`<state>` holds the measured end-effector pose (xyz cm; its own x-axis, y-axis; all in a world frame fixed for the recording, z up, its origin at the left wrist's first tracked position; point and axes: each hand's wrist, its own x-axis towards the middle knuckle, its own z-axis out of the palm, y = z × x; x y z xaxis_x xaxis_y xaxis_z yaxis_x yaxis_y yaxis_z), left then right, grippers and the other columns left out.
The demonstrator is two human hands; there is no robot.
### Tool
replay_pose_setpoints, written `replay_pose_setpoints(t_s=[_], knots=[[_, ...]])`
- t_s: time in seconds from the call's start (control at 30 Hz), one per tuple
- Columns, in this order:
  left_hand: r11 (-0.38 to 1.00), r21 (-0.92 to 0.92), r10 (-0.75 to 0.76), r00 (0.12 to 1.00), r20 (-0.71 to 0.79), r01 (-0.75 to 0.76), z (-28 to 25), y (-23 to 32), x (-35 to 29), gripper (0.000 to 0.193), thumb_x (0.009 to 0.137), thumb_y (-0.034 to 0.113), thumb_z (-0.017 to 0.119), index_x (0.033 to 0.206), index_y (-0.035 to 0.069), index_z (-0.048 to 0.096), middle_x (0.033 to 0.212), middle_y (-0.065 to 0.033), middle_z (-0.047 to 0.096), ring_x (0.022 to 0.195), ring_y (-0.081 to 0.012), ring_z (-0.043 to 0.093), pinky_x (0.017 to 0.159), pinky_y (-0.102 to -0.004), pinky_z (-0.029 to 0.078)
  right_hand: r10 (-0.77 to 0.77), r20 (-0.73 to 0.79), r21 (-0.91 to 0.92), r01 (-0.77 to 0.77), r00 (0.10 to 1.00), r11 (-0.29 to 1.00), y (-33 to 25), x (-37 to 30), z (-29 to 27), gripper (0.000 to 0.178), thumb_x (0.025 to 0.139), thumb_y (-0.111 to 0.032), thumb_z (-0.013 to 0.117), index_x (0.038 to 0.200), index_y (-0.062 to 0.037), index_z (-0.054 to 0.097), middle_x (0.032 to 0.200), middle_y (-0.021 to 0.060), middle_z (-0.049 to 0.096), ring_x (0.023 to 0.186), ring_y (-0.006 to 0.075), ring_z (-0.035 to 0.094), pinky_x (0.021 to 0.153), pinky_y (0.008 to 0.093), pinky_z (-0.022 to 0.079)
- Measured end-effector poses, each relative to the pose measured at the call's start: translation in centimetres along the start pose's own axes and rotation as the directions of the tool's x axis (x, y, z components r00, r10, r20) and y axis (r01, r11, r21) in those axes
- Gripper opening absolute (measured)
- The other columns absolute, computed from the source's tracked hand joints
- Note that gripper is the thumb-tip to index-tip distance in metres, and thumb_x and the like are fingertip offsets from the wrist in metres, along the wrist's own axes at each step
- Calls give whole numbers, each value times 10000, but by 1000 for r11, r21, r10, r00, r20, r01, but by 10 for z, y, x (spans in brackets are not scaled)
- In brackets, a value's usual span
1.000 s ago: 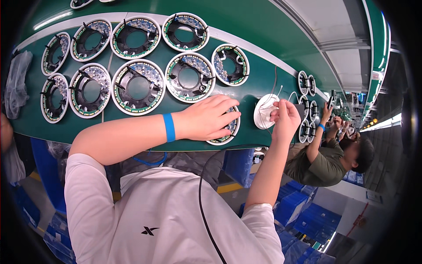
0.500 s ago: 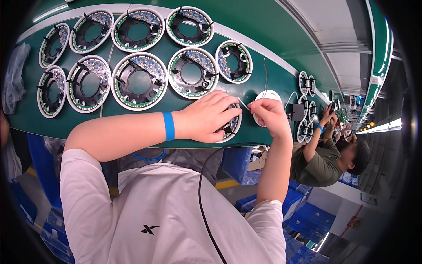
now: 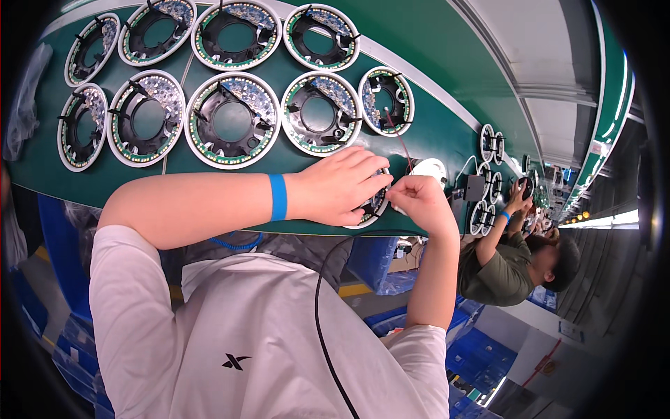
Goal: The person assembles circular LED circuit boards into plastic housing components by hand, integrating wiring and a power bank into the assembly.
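Right hand (image 3: 417, 199) now pinches red wire (image 3: 403, 150); left hand (image 3: 338, 187) hides ring module (image 3: 373, 204).

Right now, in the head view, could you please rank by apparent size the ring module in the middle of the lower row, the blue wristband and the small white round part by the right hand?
1. Ring module, clearly largest.
2. Blue wristband and small white round part: they look alike in size, and the right hand hides part of the white one, so I won't rank them.
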<state>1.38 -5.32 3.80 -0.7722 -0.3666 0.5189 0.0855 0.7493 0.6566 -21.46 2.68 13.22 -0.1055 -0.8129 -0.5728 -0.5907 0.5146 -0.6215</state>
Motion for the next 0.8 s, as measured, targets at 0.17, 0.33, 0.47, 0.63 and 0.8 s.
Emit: replay_pose_setpoints(t_s=[0.17, 0.33, 0.47, 0.63, 0.8], knots=[[1000, 13, 14, 999, -47, -14, 3, -1, -1, 732, 729, 215, 831, 1378, 30, 549, 1390, -172, 508, 1270, -389, 520, 1111, -509, 432, -8, -88, -76, 1, 996, 997, -3, 4, 6, 95, 917, -58, 769, 901, 32, 745, 681, -46, 632, 629, 13, 498, 565, 228, 404], [1000, 24, 13, 997, -74, -11, 6, 0, 0, 719, 741, 187, 812, 1387, 13, 549, 1373, -182, 511, 1256, -383, 531, 1092, -497, 454, -46, -111, -81, 37, 993, 996, -10, 3, 14, 101, 943, -62, 753, 952, 38, 744, 708, -50, 640, 636, 12, 491, 562, 230, 392], [996, -49, -78, 987, -141, 71, 7, -1, 0, 708, 757, 126, 775, 1411, 6, 533, 1368, -190, 505, 1255, -373, 543, 1069, -473, 487, -95, -96, -41, 91, 991, 995, -6, 9, 18, 114, 975, -67, 722, 1003, 41, 744, 758, -32, 667, 676, 20, 514, 586, 229, 407], [992, -129, -44, 961, -274, 9, 1, 6, 5, 604, 759, 88, 755, 1318, 14, 540, 1337, -184, 509, 1218, -385, 558, 1015, -486, 509, -94, -81, 14, 96, 992, 995, -2, 11, 17, 123, 984, -69, 707, 1021, 47, 731, 800, -23, 689, 714, 23, 550, 623, 221, 445], [943, -69, 294, 911, -289, -326, 4, 32, -4, 318, 766, 134, 720, 1051, 47, 610, 1078, -113, 568, 1024, -311, 590, 882, -435, 521, -4, -44, 142, 10, 999, 990, -5, 13, 18, 94, 962, -47, 709, 953, 46, 709, 779, -33, 680, 684, 26, 557, 601, 217, 447]])
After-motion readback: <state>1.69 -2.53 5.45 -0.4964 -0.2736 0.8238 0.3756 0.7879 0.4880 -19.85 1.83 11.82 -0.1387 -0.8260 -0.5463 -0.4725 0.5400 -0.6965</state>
